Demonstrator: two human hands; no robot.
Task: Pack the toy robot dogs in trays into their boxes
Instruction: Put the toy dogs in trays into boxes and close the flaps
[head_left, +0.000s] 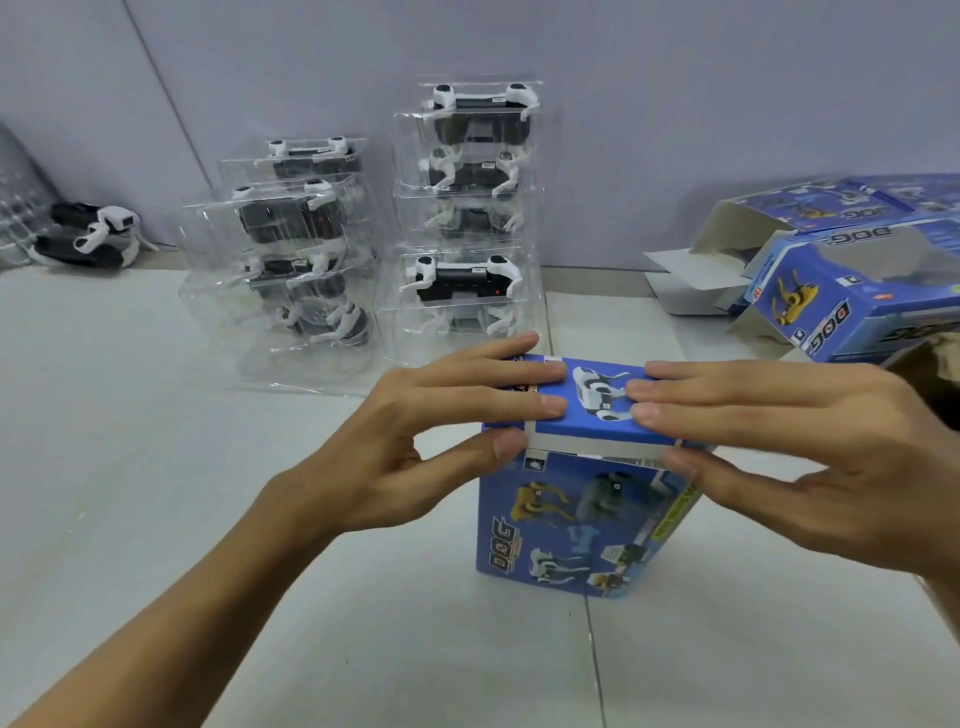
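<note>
Box in hand: one blue toy box stood upright on the pale floor, near the middle, printed with yellow, grey and white robot dogs.
Top flap: the blue lid flap lay almost flat, a white strip of its tuck edge showing at the front.
Left hand: the left hand had three straight fingers flat on the flap and its thumb against the box's upper left corner; it pressed rather than gripped.
Right hand: the right hand mirrored it, straight fingers flat on the flap's right side, thumb at the upper right front edge, also pressing, not curled round anything.
Tray stacks: two stacks of clear plastic trays stood against the wall behind the box, each tray holding a black-and-white robot dog.
Left stack: the left stack showed about four dogs; the exact count was hard to tell through the plastic.
Right stack: the right stack, taller, showed about five dogs.
Loose dogs: two untrayed dogs lay at the far left by the wall.
Other boxes: at least two open blue boxes lay on their sides at the right, flaps out.
Brown carton: one corner showed at the right edge.
</note>
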